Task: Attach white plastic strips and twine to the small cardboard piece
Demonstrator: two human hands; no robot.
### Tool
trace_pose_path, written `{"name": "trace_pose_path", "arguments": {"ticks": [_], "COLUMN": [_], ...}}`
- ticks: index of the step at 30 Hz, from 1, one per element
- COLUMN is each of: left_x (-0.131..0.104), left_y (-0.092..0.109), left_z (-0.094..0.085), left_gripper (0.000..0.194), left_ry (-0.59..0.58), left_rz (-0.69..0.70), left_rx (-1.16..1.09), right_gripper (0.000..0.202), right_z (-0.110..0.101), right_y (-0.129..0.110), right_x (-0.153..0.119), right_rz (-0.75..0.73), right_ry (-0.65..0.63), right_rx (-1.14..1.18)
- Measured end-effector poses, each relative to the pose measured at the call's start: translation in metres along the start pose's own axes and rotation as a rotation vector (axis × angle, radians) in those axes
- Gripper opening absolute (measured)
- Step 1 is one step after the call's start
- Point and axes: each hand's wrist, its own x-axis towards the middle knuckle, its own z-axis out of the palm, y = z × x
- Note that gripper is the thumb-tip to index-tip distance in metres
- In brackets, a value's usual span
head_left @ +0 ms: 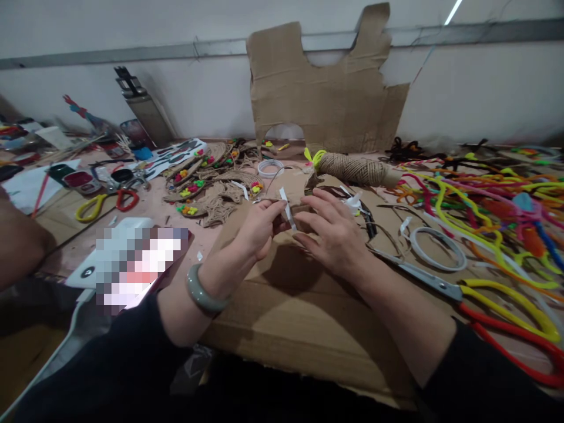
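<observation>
Your left hand [261, 228] pinches the narrow white paper-like strip [287, 207]; your right hand's [332, 229] hold, at 4 o'clock, cannot be confirmed. Likely light, flexible: grip its ends.

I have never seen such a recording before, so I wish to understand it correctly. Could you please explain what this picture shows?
There is no machine here: a person works with two bare hands. The single picture comes from a camera worn on the person's head, looking forward and down.

The left hand pinches a narrow white strip. The right hand is close beside it, fingers curved; whether it grips something is unclear.

Beneath the hands is brown cardboard. To the right lie scissors, a white ring and a tangle of colourful cords. Beyond the hands lies a roll of twine. At the left edge, a blurred bare arm seems to be another person's.
</observation>
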Motion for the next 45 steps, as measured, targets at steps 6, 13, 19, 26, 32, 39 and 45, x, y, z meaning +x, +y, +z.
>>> {"name": "trace_pose_path", "arguments": {"ticks": [6, 13, 19, 26, 32, 39, 45], "left_x": [0.001, 0.0, 0.0, 0.0, -0.001, -0.003, -0.004], "left_y": [-0.004, -0.007, -0.005, 0.0, 0.0, -0.003, -0.008], "left_z": [-0.003, -0.005, -0.004, 0.001, 0.002, -0.005, -0.01], "left_gripper": [0.012, 0.019, 0.011, 0.012, 0.013, 0.02, 0.033], "left_ry": [-0.004, 0.007, -0.014, 0.003, -0.014, -0.098, -0.122], "left_rz": [-0.002, -0.023, -0.017, -0.039, -0.046, -0.006, 0.064], "left_rx": [-0.01, 0.012, 0.013, -0.042, -0.082, -0.07, 0.059], "right_gripper": [0.017, 0.019, 0.018, 0.017, 0.021, 0.019, 0.019], "right_z": [0.003, 0.004, 0.005, 0.002, 0.001, 0.001, -0.002], "right_y": [0.001, 0.001, 0.001, 0.001, 0.0, 0.003, 0.004], "right_x": [0.0, 0.0, 0.001, 0.0, 0.001, 0.004, 0.006], "right_rz": [0.004, 0.066, 0.03, 0.007, -0.023, -0.044, 0.046], "right_ry": [0.052, 0.062, 0.061, -0.019, 0.042, 0.212, 0.283], "right_rx": [0.036, 0.114, 0.084, 0.037, -0.022, 0.074, 0.143]}}
